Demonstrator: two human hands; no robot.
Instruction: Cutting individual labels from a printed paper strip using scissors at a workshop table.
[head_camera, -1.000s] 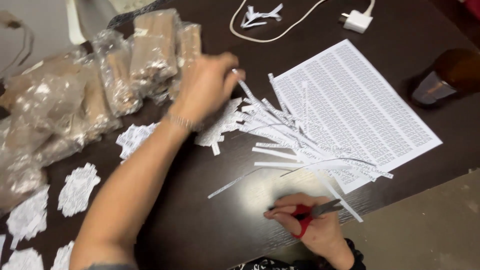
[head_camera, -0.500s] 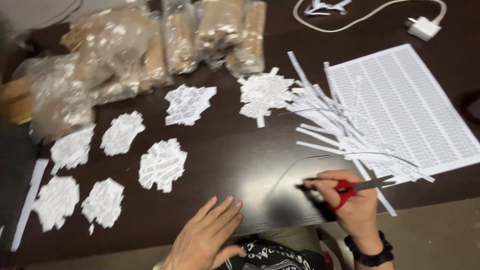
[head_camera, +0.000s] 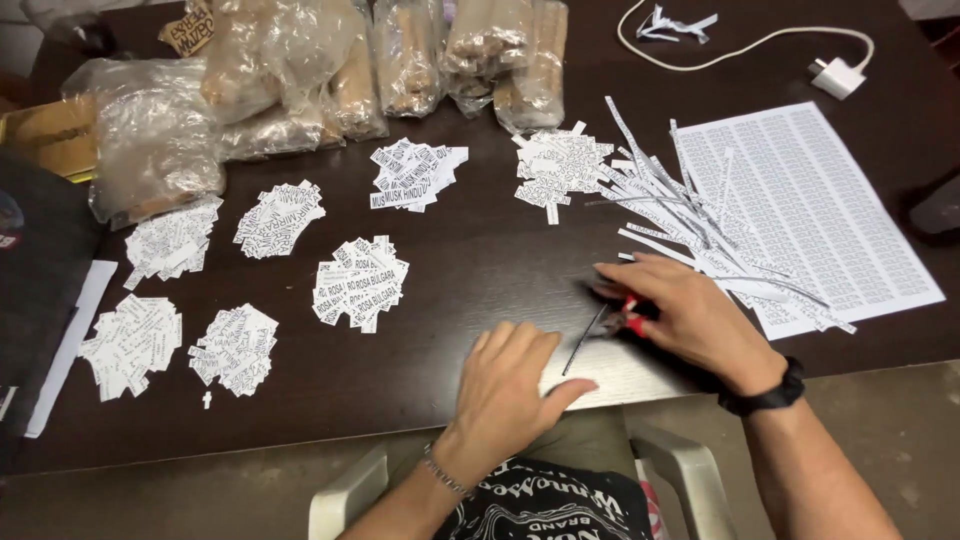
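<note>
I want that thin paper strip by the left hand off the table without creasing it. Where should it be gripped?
Pinch the thin paper strip at its near lower end, beside the left hand thumb. It lies flat, slanting toward the right hand, which covers its far end.

Piles of cut labels (head_camera: 360, 282) lie across the table's (head_camera: 480, 240) left and middle; bagged packets (head_camera: 300, 70) sit behind them. The printed sheet (head_camera: 810, 200) lies right, paper strips (head_camera: 680, 210) on its left edge.
</note>
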